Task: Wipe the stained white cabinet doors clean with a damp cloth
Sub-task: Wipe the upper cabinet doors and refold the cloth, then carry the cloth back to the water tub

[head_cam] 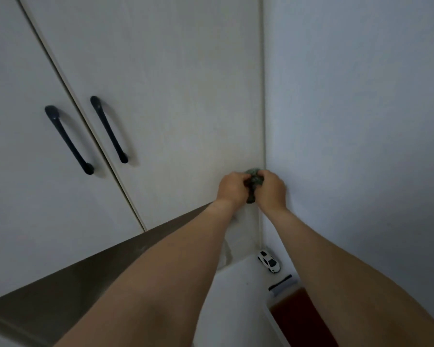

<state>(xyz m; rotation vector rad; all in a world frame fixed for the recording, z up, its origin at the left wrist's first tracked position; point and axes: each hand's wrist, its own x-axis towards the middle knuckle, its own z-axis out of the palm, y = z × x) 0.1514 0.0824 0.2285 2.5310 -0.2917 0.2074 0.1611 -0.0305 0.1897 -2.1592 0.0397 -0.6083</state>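
Two white doors (140, 101) with dark handles (108, 128) fill the left; a wall (356, 121) stands right. At the right door's far right edge, left hand (232, 187) and right hand (272, 189) clench fingers round a bunched dark cloth (253, 182). A toy car (269, 261) lies below.

no text, label, brand, number or sign can be read anywhere in the view, neither on the cabinet doors (148, 96), nor on the wall (361, 96), nor on the small toy car (269, 261) at the corner of the white ledge (236, 296).
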